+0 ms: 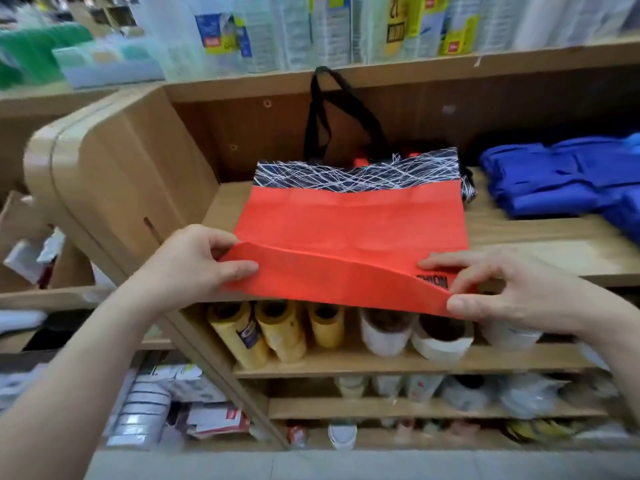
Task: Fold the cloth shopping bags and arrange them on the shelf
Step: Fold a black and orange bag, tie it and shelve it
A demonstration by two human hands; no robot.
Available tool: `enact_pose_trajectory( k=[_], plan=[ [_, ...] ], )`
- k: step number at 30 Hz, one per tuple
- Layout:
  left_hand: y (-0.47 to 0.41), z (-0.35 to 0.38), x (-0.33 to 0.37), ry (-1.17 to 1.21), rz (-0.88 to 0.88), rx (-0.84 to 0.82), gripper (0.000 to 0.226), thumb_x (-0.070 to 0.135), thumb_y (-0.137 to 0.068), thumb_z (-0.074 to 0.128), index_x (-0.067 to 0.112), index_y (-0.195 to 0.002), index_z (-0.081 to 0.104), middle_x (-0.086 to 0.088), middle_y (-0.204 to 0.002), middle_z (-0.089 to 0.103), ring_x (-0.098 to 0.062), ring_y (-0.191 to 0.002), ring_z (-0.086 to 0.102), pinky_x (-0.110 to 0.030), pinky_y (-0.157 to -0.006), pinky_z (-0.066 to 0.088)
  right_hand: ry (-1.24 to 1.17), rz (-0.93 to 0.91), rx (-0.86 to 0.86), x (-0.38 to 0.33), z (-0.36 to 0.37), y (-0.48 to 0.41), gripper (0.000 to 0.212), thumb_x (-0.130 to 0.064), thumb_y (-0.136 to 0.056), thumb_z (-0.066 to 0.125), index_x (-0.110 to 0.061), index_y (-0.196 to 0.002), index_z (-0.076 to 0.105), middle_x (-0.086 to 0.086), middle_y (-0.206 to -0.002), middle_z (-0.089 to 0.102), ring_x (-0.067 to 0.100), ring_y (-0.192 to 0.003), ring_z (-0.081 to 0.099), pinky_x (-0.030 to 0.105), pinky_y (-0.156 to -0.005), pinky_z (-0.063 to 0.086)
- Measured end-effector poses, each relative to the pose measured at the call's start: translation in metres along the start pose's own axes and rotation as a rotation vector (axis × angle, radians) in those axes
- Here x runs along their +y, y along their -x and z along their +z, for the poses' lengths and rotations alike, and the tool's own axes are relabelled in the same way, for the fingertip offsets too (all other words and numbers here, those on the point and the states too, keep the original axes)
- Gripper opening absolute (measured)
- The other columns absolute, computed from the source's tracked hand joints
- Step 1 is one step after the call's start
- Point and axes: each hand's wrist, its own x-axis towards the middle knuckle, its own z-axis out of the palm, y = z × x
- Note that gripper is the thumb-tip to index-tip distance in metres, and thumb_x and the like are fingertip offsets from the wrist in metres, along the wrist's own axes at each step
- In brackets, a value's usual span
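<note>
A red cloth bag (349, 223) with a black-and-white scribble band along its top and black handles (332, 112) lies flat on the wooden shelf (540, 244). Its handles stand up against the shelf's back wall. The bag's bottom edge hangs over the shelf front and is lifted into a fold. My left hand (197, 261) pinches the left bottom corner. My right hand (505, 289) pinches the right bottom corner, beside black printed letters. A stack of folded blue bags (561, 178) lies on the same shelf to the right.
A rounded wooden end panel (114, 168) bounds the shelf on the left. Below are yellow rolls (277, 327) and white rolls (415, 330), with more packaged goods on lower shelves. Packaged goods (311, 29) line the shelf above.
</note>
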Motion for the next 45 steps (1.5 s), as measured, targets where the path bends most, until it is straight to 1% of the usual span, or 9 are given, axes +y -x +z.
enact_pose_trajectory(
  k=[6,9,12,16,21,27,35,41,45],
  plan=[
    [-0.003,0.038,-0.021,-0.152,0.151,0.431,0.028,0.017,-0.074,0.083,0.024,-0.096,0.067,0.004,-0.092,0.062,-0.016,-0.087,0.058,-0.034,-0.084,0.049,-0.074,0.033,0.487,0.004,0.031,-0.013,0.012,-0.016,-0.081,0.075,-0.026,-0.080,0.067,-0.005,-0.079,0.071,0.018,-0.078,0.065,0.025,-0.072,0.049],
    [-0.005,0.036,-0.026,-0.291,0.436,0.256,0.028,0.023,-0.084,0.075,0.022,-0.112,0.072,-0.003,-0.128,0.061,-0.020,-0.124,0.051,-0.032,-0.108,0.034,-0.058,-0.008,0.554,0.005,0.038,-0.021,0.037,-0.001,-0.078,0.074,-0.029,-0.095,0.056,-0.008,-0.100,0.068,0.007,-0.092,0.066,0.022,-0.088,0.050],
    [0.001,0.031,-0.031,-0.271,0.331,-0.122,0.066,0.066,-0.079,0.063,0.047,-0.139,0.041,0.022,-0.151,0.031,0.000,-0.145,0.018,-0.024,-0.117,0.014,0.109,-0.130,0.500,0.010,0.038,-0.023,0.043,-0.001,-0.086,0.063,-0.031,-0.117,0.062,-0.012,-0.137,0.055,0.002,-0.116,0.058,0.019,-0.102,0.043],
    [0.005,0.024,-0.035,-0.302,0.351,-0.120,0.074,0.031,-0.081,0.077,0.043,-0.142,0.037,0.023,-0.150,0.033,0.003,-0.144,0.021,-0.020,-0.119,0.014,0.443,-0.039,0.170,0.012,0.031,-0.015,0.064,-0.066,-0.080,0.062,-0.039,-0.138,0.053,-0.026,-0.150,0.036,-0.001,-0.143,0.029,0.039,-0.115,0.028],
    [0.013,0.006,-0.035,0.070,0.173,-0.125,0.063,-0.010,-0.078,0.072,0.046,-0.107,0.072,0.026,-0.118,0.066,0.008,-0.121,0.053,-0.006,-0.102,0.035,0.211,-0.077,0.199,0.017,0.009,-0.009,0.066,0.003,-0.073,0.080,-0.045,-0.117,0.065,-0.023,-0.126,0.061,-0.005,-0.127,0.050,0.018,-0.110,0.036],
    [0.018,0.009,-0.025,0.596,-0.071,0.076,0.019,0.030,-0.071,0.072,0.038,-0.087,0.078,0.002,-0.088,0.077,-0.011,-0.083,0.073,-0.015,-0.066,0.054,-0.323,0.074,0.314,0.013,-0.010,-0.009,0.007,-0.025,-0.076,0.075,-0.026,-0.082,0.077,-0.005,-0.074,0.074,0.006,-0.062,0.066,0.007,-0.057,0.046],
    [-0.008,0.034,-0.006,-0.003,-0.213,0.452,0.018,0.041,-0.076,0.078,0.032,-0.074,0.063,0.014,-0.075,0.069,-0.018,-0.079,0.067,-0.033,-0.067,0.051,-0.005,0.333,0.680,0.006,0.017,-0.038,0.038,-0.030,-0.078,0.078,-0.035,-0.111,0.059,-0.013,-0.071,0.067,0.016,-0.075,0.069,0.034,-0.072,0.053],
    [-0.007,0.039,-0.012,-0.211,-0.112,0.460,0.057,0.035,-0.073,0.082,0.033,-0.121,0.051,0.005,-0.104,0.051,-0.023,-0.104,0.052,-0.039,-0.085,0.045,0.363,0.267,0.683,0.013,0.027,-0.044,0.062,-0.034,-0.082,0.071,-0.040,-0.136,0.041,0.004,-0.117,0.040,0.027,-0.101,0.050,0.042,-0.083,0.047],
    [-0.004,0.035,-0.017,-0.255,0.240,0.064,0.051,0.047,-0.089,0.065,0.033,-0.136,0.054,0.010,-0.151,0.038,-0.014,-0.142,0.029,-0.027,-0.114,0.020,0.401,0.028,0.385,0.021,0.024,-0.042,0.039,-0.041,-0.095,0.050,-0.038,-0.133,0.056,-0.010,-0.147,0.044,0.017,-0.139,0.038,0.050,-0.109,0.036]
  ],
)
